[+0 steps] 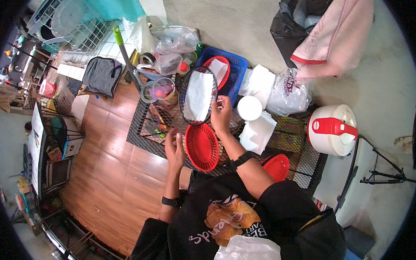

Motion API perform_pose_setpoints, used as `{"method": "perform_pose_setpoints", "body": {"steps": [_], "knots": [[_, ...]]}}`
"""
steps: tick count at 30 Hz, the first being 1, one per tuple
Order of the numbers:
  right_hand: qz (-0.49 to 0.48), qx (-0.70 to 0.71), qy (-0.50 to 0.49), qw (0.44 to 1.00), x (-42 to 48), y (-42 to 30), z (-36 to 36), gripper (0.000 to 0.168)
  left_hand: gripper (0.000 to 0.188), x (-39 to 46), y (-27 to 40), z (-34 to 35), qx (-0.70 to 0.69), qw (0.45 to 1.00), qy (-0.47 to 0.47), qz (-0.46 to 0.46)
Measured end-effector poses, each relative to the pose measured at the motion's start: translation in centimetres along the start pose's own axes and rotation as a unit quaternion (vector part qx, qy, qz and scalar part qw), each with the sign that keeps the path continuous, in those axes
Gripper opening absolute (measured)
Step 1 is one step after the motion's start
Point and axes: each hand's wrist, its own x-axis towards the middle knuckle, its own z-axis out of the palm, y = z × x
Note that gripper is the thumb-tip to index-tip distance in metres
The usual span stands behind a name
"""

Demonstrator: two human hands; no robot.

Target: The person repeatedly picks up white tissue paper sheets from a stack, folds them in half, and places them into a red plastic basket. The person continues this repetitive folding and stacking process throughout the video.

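A black oval basket lined with white paper is in front of me, overlapping the blue basket's near side. My right hand has its curled fingers at the black basket's right rim, gripping it. Just below, a red oval plastic basket with bare mesh sides sits on the black mesh table. To its left, my left hand is raised with nothing in it, fingers loosely apart. Another red basket lies partly hidden beyond my right forearm.
Behind stands a blue plastic basket containing a paper-lined red basket. White paper sheets, a round white lid and a plastic bag are at right, near a red-and-white rice cooker. Clear containers and a green-tipped handle are left.
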Motion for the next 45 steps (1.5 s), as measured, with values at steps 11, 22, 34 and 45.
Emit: {"method": "perform_pose_setpoints", "body": {"steps": [11,22,34,45], "knots": [[0.134,-0.17,0.124,0.968,8.6,1.4,3.1,0.023,0.046,-3.5,-4.6,-1.3,0.108,0.993,-0.014,-0.054],[0.193,-0.268,0.129,0.935,11.5,5.2,4.7,0.028,0.046,-3.2,-6.6,-3.7,0.078,0.989,-0.018,-0.123],[0.161,-0.335,0.039,0.927,12.1,6.9,3.7,0.057,0.06,-2.9,-7.4,-3.3,0.009,0.99,0.008,-0.139],[-0.093,-0.14,0.034,0.985,4.6,0.3,3.4,0.035,0.047,-4.7,-7.3,-3.4,0.052,0.995,0.055,-0.065]]}}
